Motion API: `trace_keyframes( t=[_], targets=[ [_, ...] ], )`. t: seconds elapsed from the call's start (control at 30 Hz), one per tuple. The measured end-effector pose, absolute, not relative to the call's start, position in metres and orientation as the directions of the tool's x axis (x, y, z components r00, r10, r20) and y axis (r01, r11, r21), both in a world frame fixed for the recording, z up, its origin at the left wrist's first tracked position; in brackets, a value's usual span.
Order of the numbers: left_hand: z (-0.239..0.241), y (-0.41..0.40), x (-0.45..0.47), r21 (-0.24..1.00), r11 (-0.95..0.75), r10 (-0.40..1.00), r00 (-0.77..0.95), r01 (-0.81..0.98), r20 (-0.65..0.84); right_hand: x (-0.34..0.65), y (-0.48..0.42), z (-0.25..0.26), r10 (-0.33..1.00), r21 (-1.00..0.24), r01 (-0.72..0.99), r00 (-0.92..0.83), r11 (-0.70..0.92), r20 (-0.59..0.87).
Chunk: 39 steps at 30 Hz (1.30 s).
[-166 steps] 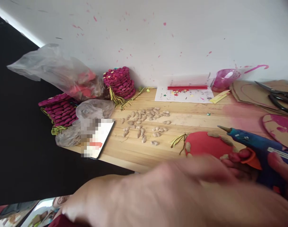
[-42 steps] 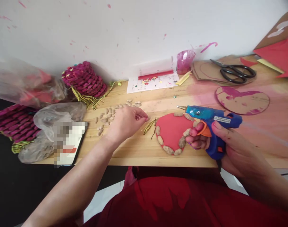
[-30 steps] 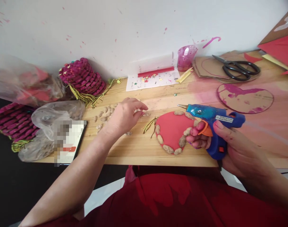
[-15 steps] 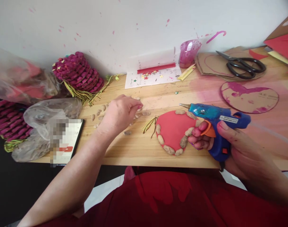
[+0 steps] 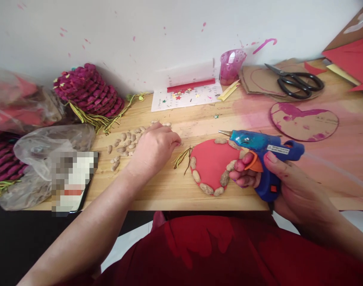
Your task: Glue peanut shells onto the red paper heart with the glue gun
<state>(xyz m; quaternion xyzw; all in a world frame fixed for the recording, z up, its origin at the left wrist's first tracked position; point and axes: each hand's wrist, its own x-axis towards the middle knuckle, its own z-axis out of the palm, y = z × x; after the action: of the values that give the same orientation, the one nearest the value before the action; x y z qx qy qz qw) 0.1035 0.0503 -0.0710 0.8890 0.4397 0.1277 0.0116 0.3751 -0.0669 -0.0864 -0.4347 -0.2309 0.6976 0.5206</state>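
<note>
My right hand (image 5: pixel 288 178) grips a blue glue gun (image 5: pixel 259 147) with an orange trigger, its metal nozzle pointing left. Below the nozzle lies a red heart-shaped piece (image 5: pixel 211 165) with peanuts (image 5: pixel 205 188) set along much of its rim and yellow-green strings at its left side. My left hand (image 5: pixel 157 149) hovers over the table just left of the heart, its fingertips pinched together. Whatever is between those fingertips is hidden or too small to make out. Several loose peanuts (image 5: pixel 128 139) are scattered beside and partly behind that hand.
A phone (image 5: pixel 76 182) and plastic bags (image 5: pixel 56 147) are at the left, near a purple peanut-covered craft (image 5: pixel 90 91). Along the wall stand a paper sheet with star confetti (image 5: pixel 181 101) and a pink cup (image 5: pixel 231 67). Scissors (image 5: pixel 300 81) and a cardboard heart (image 5: pixel 306 123) lie right.
My left hand has shifted right relative to the loose peanuts, uncovering more of them, and is nearer the heart. The glue gun stays over the heart's right side. The whole view has shifted slightly.
</note>
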Motion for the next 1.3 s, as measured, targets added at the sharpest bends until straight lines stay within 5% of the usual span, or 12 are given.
trace_keyframes(
  t=[0.8,0.93,1.0,1.1,1.2,1.3],
  targets=[
    [-0.063,0.051,0.119,-0.072,-0.589,0.801,0.593,0.805,0.079,0.375,-0.088,-0.085,0.965,-0.828,-0.495,-0.111,-0.263,-0.239],
    [-0.057,0.047,0.120,0.146,-0.483,0.874,0.468,0.863,0.130,0.374,-0.098,-0.083,0.968,-0.847,-0.470,-0.118,-0.250,-0.220],
    [-0.052,0.041,0.118,0.463,-0.355,0.934,0.322,0.812,0.152,0.373,-0.103,-0.080,0.969,-0.856,-0.454,-0.133,-0.246,-0.208],
    [-0.045,0.026,0.116,0.932,-0.082,0.985,0.169,0.353,0.022,0.373,-0.109,-0.072,0.974,-0.884,-0.414,-0.146,-0.217,-0.171],
    [-0.046,0.008,0.116,0.971,0.209,0.954,0.245,-0.117,-0.176,0.373,-0.115,-0.064,0.976,-0.931,-0.319,-0.181,-0.175,-0.121],
    [-0.052,-0.011,0.120,0.883,0.373,0.898,0.351,-0.286,-0.265,0.370,-0.124,-0.058,0.977,-0.981,-0.172,-0.204,-0.091,-0.055]
  ],
)
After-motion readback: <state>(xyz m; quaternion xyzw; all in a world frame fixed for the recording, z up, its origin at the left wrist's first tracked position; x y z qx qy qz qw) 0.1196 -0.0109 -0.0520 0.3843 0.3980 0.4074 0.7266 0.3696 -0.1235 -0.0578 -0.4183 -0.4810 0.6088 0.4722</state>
